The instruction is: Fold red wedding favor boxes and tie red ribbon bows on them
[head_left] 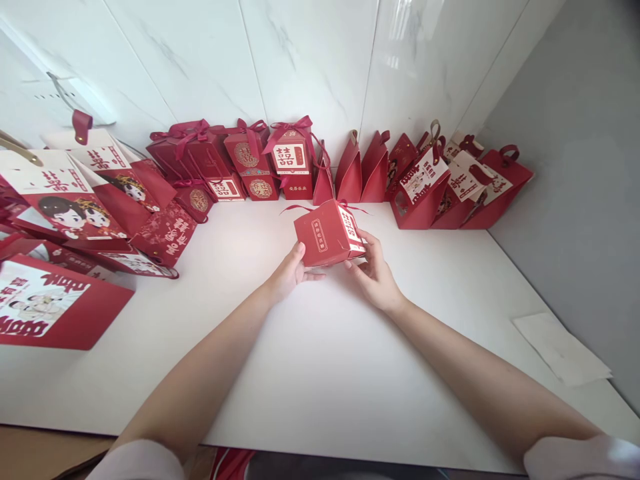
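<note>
A small red gift box (329, 235) with gold lettering on the side facing me is held up between both hands, tilted. Its right side carries a white label with a red character, and ribbon ends stick out behind its top. My left hand (291, 271) grips the lower left corner, thumb on the front and fingers underneath. My right hand (374, 272) closes on the lower right corner, with the fingers partly behind the labelled side. Below the box is the white tabletop (320, 373).
Ribbon-tied red boxes (249, 157) stand stacked along the tiled wall. Triangular red boxes (420, 190) line the back right. Larger red boxes (65, 200) crowd the left. A white paper sheet (560, 348) lies by the grey right-hand wall (575, 167).
</note>
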Action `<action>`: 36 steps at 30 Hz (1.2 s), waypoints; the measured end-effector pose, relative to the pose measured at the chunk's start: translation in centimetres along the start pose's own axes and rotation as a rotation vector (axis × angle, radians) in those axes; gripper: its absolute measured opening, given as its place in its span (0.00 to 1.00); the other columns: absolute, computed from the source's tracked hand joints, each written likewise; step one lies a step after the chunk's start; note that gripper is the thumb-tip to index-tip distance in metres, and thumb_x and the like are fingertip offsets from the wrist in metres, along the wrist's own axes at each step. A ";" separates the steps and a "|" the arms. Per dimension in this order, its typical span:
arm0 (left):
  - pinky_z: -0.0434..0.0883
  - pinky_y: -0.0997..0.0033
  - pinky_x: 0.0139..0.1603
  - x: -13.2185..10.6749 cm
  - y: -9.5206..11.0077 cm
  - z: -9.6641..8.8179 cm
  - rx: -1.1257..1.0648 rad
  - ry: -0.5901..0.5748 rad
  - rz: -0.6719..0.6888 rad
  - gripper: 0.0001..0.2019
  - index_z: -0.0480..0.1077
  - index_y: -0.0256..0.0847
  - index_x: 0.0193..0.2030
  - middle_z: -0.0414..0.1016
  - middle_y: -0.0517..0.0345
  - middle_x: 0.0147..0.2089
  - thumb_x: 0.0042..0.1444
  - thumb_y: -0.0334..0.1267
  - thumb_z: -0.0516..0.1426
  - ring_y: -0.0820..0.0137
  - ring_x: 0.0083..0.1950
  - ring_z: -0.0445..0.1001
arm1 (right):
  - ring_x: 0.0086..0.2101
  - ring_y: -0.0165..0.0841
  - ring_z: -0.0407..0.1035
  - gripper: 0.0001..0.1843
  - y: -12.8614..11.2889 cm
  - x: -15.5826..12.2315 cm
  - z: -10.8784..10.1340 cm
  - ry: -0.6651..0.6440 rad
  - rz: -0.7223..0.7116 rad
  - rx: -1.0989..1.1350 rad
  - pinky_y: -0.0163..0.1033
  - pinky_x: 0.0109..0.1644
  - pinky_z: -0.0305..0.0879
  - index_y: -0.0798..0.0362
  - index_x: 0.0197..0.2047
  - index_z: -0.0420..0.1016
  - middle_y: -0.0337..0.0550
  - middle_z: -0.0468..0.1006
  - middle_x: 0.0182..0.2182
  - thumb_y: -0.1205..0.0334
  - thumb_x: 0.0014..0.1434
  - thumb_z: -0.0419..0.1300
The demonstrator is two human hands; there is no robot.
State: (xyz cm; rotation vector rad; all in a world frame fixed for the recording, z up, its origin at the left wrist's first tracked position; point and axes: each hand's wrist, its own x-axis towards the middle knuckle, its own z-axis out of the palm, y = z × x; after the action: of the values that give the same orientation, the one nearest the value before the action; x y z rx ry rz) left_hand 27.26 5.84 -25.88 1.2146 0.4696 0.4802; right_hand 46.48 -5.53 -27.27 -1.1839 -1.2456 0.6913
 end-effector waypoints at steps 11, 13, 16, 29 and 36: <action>0.66 0.44 0.63 0.0 0.1 0.7 0.038 0.112 0.158 0.40 0.51 0.55 0.70 0.57 0.47 0.71 0.54 0.48 0.65 0.50 0.66 0.65 | 0.54 0.41 0.66 0.22 0.5 0.2 0.0 0.113 0.064 0.154 0.48 0.54 0.68 0.46 0.59 0.60 0.45 0.67 0.58 0.41 0.70 0.45; 0.64 0.46 0.65 -0.1 0.0 0.8 0.097 0.088 0.226 0.48 0.49 0.57 0.71 0.55 0.48 0.72 0.47 0.41 0.70 0.50 0.68 0.62 | 0.53 0.41 0.66 0.22 0.6 0.3 0.0 0.181 0.059 0.174 0.48 0.56 0.66 0.48 0.53 0.64 0.46 0.69 0.56 0.40 0.70 0.46; 0.64 0.48 0.66 -0.2 0.3 1.1 0.160 0.034 0.249 0.47 0.52 0.57 0.70 0.52 0.49 0.73 0.46 0.39 0.70 0.49 0.72 0.55 | 0.54 0.42 0.66 0.23 0.6 0.6 0.0 0.241 0.074 0.180 0.50 0.59 0.64 0.49 0.49 0.66 0.48 0.71 0.52 0.39 0.69 0.48; 0.67 0.59 0.64 -0.6 0.1 1.1 0.136 0.077 0.151 0.44 0.55 0.48 0.71 0.66 0.53 0.66 0.46 0.26 0.61 0.51 0.69 0.61 | 0.58 0.43 0.64 0.27 0.0 0.5 0.1 0.171 0.137 0.219 0.51 0.61 0.64 0.50 0.55 0.66 0.48 0.69 0.57 0.37 0.69 0.44; 0.73 0.70 0.41 -0.3 -0.1 1.0 0.095 0.063 0.179 0.48 0.49 0.51 0.72 0.63 0.53 0.68 0.44 0.26 0.60 0.54 0.60 0.70 | 0.57 0.44 0.67 0.27 -0.1 0.5 0.1 0.150 0.147 0.264 0.49 0.56 0.70 0.48 0.59 0.62 0.49 0.69 0.58 0.37 0.69 0.44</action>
State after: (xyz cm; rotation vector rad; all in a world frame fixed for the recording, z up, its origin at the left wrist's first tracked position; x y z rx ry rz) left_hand 27.62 4.89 -25.68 1.3426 0.4428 0.6569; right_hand 46.54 -5.07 -27.05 -1.0929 -0.9177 0.8326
